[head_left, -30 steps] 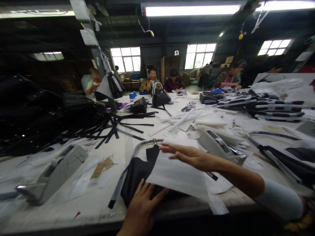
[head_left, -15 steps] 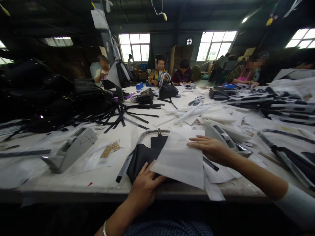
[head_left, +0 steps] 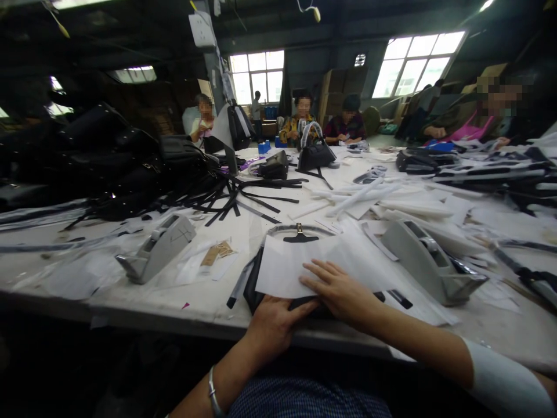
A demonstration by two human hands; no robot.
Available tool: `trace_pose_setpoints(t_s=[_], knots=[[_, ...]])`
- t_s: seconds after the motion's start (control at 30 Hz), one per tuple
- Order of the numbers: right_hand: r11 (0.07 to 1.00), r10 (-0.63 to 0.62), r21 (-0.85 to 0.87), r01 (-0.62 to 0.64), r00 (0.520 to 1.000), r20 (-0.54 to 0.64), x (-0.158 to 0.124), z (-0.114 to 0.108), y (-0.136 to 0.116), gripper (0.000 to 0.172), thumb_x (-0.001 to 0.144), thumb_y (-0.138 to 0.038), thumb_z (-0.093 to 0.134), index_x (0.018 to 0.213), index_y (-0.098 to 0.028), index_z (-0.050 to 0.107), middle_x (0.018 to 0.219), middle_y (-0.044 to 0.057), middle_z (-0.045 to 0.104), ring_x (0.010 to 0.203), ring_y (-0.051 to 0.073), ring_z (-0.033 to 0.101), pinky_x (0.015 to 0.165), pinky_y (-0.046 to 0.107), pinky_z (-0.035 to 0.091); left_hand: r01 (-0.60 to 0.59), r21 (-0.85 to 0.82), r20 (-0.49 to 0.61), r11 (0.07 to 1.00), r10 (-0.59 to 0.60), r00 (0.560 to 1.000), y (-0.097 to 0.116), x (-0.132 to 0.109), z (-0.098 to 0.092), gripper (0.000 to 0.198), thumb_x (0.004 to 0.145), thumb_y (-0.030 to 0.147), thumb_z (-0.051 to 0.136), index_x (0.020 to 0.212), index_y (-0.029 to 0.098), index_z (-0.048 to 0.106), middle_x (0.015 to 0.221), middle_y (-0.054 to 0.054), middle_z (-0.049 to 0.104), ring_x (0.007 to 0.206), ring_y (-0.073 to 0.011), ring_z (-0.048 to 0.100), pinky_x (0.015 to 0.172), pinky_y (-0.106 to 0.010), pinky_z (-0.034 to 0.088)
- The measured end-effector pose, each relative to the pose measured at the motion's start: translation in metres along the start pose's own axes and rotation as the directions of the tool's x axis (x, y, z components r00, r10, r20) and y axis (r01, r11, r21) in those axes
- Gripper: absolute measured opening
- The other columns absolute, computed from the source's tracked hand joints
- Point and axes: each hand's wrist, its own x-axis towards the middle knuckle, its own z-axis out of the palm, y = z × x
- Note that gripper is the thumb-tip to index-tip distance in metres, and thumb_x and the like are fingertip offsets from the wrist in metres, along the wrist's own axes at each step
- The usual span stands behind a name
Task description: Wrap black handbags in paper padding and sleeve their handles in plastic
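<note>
A black handbag (head_left: 251, 293) lies flat at the front edge of the table, its handle in clear wrapping and a gold clasp (head_left: 299, 230) at the top. A white sheet of paper (head_left: 278, 264) covers most of the bag's face. My right hand (head_left: 337, 290) rests open on the sheet, fingers stretched out flat. Close beside it, my left hand (head_left: 274, 322) lies at the bag's lower edge with the thumb spread to the right. Its fingertips are hidden under the sheet's near edge.
Grey tape dispensers stand on the left (head_left: 156, 247) and right (head_left: 429, 261). Black straps (head_left: 243, 194) and a heap of black bags (head_left: 108, 157) lie at the left. White paper pieces (head_left: 391, 203) are scattered behind the right dispenser. Several people sit across the table.
The white sheet has moved left and down over the bag, covering most of it. My right hand has gone left with it, near my left hand. The view has turned slightly.
</note>
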Motion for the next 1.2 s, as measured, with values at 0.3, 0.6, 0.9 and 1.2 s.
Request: trace_pose_setpoints(t_s=[0.3,0.6,0.9,1.2], knots=[[0.987,0.055,0.142,-0.074,0.99,0.13,-0.005,0.016,-0.024,0.066,0.087,-0.005,0.047,0.15,-0.024,0.042,0.157,0.011,0.035,0.146,0.033,0.027,0.116,0.061,0.027,-0.038,-0.003,0.0,0.999,0.038,0.999,-0.003,-0.005,0.011,0.062,0.089,0.011,0.053,0.145,0.038,0.044,0.16,-0.005,0.032,0.144,-0.0287,0.035,0.117,-0.052,0.031],[0.97,0.086,0.218,-0.105,0.992,0.095,0.003,0.022,-0.026,0.051,0.101,-0.031,0.043,0.151,-0.022,0.04,0.156,0.012,0.036,0.147,0.033,0.025,0.116,0.062,0.023,0.027,0.021,0.05,0.999,-0.028,0.998,0.005,-0.007,0.004,0.039,0.092,0.018,0.053,0.13,0.024,0.058,0.123,-0.012,0.067,0.116,-0.0284,0.062,0.099,-0.046,0.052],[0.959,0.04,0.276,-0.064,0.995,0.094,-0.001,0.024,-0.024,0.062,0.097,-0.054,0.047,0.148,-0.02,0.044,0.157,0.014,0.036,0.148,0.035,0.021,0.118,0.061,0.018,0.088,-0.029,0.073,0.996,-0.086,0.994,0.039,0.016,-0.073,0.02,0.098,0.025,0.048,0.096,0.019,0.067,0.082,-0.004,0.072,0.077,-0.0188,0.07,0.074,-0.03,0.057],[0.816,-0.078,0.577,0.005,0.992,0.102,0.006,-0.016,0.009,0.038,0.103,-0.034,0.041,0.134,-0.024,0.06,0.142,0.006,0.057,0.137,0.02,0.046,0.118,0.039,0.032,0.026,-0.099,0.126,0.995,-0.013,0.992,-0.028,0.047,-0.028,0.047,0.101,0.033,0.044,0.143,0.013,0.043,0.145,-0.012,0.054,0.134,-0.023,0.049,0.115,-0.043,0.037]])
